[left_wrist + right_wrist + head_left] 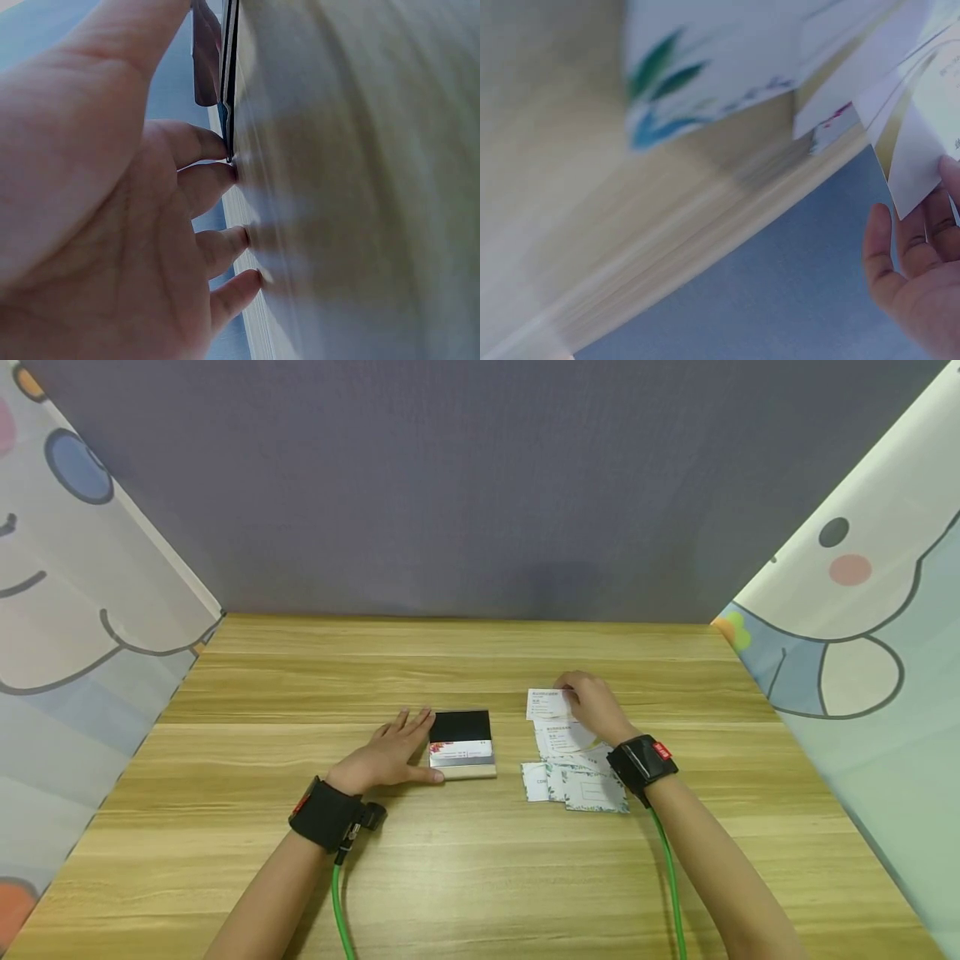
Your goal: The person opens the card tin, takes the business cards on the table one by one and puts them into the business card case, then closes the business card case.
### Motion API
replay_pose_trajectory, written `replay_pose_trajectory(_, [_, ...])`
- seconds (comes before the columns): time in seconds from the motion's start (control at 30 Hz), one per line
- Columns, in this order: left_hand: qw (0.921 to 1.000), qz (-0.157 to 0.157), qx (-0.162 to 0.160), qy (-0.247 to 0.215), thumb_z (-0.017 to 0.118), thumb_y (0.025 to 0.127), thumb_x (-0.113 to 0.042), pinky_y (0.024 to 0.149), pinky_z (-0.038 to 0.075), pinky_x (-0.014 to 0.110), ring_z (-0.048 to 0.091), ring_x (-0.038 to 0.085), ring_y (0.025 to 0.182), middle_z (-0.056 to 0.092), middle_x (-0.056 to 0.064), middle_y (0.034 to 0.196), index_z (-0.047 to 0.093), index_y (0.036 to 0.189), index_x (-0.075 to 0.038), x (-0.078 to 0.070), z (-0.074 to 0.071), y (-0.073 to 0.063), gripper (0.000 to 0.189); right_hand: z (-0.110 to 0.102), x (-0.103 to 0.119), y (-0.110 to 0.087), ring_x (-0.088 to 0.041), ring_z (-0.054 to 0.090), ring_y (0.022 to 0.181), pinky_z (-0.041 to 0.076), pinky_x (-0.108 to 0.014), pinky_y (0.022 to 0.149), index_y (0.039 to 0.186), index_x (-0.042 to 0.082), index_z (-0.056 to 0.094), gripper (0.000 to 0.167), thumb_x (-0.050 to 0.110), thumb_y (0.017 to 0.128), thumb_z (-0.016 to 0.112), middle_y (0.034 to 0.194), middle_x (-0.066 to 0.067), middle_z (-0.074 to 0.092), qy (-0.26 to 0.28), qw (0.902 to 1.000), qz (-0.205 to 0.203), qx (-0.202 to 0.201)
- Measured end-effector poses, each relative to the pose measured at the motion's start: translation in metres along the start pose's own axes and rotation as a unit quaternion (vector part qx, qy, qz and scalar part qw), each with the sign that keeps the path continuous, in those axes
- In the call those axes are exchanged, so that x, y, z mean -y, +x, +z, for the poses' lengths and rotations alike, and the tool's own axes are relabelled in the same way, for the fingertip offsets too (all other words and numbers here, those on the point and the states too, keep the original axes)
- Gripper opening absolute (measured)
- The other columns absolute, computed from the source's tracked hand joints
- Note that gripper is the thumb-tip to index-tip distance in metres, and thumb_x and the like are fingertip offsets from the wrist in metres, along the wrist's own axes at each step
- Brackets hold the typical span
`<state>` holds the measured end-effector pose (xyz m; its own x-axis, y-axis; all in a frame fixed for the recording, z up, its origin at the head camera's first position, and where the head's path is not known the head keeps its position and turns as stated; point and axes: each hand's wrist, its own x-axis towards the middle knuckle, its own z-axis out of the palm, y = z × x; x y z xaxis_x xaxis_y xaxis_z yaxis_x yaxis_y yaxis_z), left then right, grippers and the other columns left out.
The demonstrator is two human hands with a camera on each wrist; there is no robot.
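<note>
An opened card case (pixel 461 724) lies on the table, with a black upper half and a white card with red flowers (pixel 459 749) across its lower half. My left hand (pixel 386 756) rests at the case's left side, fingers spread, with the thumb by the lower corner and fingertips by the upper one. To the right, my right hand (pixel 596 706) pinches a white business card (pixel 546 703) by its right edge. In the right wrist view this card (pixel 911 165) shows a gold stripe and appears raised, thumb on its face and fingers behind.
Below the held card, several loose cards overlap on the wooden table (pixel 465 868): a white business card (pixel 566 737) and leaf-bordered cards (pixel 596 791). A grey panel (pixel 465 493) stands along the back edge. Green cables (pixel 671 877) trail from both wrist bands.
</note>
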<state>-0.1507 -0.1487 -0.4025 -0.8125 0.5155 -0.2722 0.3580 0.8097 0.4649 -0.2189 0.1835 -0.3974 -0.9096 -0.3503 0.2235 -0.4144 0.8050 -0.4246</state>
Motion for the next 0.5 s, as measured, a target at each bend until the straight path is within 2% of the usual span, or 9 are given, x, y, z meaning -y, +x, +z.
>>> replay_pose_trajectory(0.27, [1.0, 0.002, 0.0, 0.001, 0.058, 0.081, -0.055, 0.109, 0.006, 0.061, -0.003, 0.039, 0.14, 0.001, 0.012, 0.155, 0.007, 0.148, -0.006, 0.0, -0.001, 0.0, 0.098, -0.002, 0.016, 0.003, -0.029, 0.061, 0.093, 0.051, -0.038, 0.076, 0.103, 0.0, 0.064, 0.021, -0.005, 0.089, 0.049, 0.102, -0.017, 0.064, 0.004, 1.0, -0.003, 0.008])
replay_pose_trajectory(0.5, [1.0, 0.0, 0.0, -0.002, 0.058, 0.081, -0.056, 0.109, 0.006, 0.061, -0.003, 0.039, 0.14, 0.002, 0.012, 0.155, 0.007, 0.148, -0.007, 0.0, -0.001, 0.0, 0.098, 0.002, 0.03, 0.007, -0.028, 0.062, 0.097, 0.052, -0.038, 0.08, 0.103, 0.0, 0.065, 0.021, -0.005, 0.088, 0.051, 0.103, -0.015, 0.065, 0.002, 0.9999, -0.011, 0.004])
